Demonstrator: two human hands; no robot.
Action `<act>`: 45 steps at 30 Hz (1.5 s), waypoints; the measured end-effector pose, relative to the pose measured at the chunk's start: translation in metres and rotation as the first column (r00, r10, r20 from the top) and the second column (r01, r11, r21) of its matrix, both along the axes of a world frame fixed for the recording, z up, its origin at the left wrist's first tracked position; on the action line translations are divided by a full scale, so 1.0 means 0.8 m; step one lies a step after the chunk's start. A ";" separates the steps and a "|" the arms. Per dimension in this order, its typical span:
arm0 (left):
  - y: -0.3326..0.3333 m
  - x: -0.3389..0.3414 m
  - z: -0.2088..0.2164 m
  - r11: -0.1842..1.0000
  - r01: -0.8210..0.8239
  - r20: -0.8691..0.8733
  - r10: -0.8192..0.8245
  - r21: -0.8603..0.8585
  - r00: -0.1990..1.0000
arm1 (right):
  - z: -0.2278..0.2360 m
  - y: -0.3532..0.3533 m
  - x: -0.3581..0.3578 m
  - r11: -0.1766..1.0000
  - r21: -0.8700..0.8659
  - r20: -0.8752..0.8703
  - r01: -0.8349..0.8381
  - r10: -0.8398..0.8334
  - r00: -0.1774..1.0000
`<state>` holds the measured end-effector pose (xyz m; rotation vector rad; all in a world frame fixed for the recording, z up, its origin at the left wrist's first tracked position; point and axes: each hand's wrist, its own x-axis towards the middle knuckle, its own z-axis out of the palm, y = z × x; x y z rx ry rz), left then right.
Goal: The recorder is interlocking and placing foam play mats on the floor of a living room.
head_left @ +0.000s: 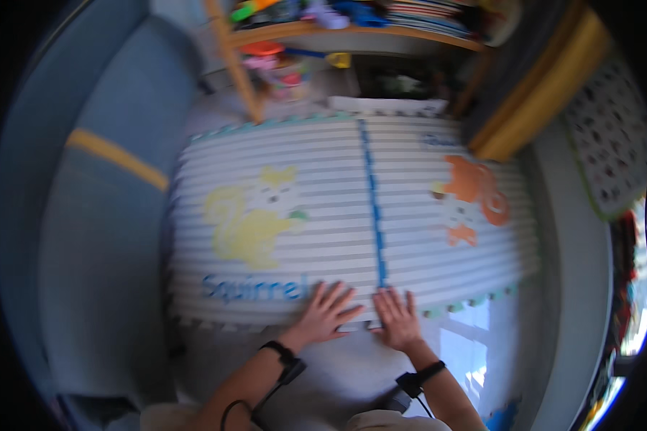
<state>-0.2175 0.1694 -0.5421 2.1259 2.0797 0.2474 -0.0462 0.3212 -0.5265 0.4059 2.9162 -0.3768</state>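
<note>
l hand (327,314) & r hand (397,320) splayed, empty, on grey-white striped foam mats (331,241); uneven push cld pop blue toothed seam (374,208).

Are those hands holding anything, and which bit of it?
Nothing seems held: the left hand and the right hand lie palm-down at the near edge of the white, grey-striped foam mats, not visibly gripping them.

Blue words (255,287) (the right one blurred) on two striped mat tiles (331,215)
</note>
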 end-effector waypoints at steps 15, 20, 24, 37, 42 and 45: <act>-0.011 -0.005 0.020 0.991 -0.049 0.040 0.054 -0.129 0.998 | 0.007 -0.009 -0.013 0.999 0.037 -0.071 -0.015 0.018 0.997; -0.014 -0.013 0.020 0.998 -0.018 0.057 0.021 -0.057 0.998 | 0.015 -0.010 -0.020 1.000 0.021 -0.063 -0.017 0.018 0.998; -0.013 -0.024 0.026 0.992 0.041 0.025 -0.038 -0.123 0.999 | 0.022 -0.011 -0.031 0.995 0.029 -0.025 -0.096 0.097 0.995; 0.012 0.010 0.037 0.967 -0.059 -0.033 0.053 -0.249 0.998 | 0.003 -0.017 0.076 0.967 -0.237 -0.339 -0.095 0.009 0.941; 0.043 0.055 0.016 0.976 0.036 -0.010 -0.039 -0.213 0.999 | 0.010 -0.051 0.300 0.945 -0.128 -0.154 0.302 -0.320 0.935; 0.039 0.054 0.021 0.982 0.002 -0.088 -0.018 -0.187 0.996 | 0.034 -0.098 0.400 0.857 -0.090 0.092 0.507 -0.500 0.861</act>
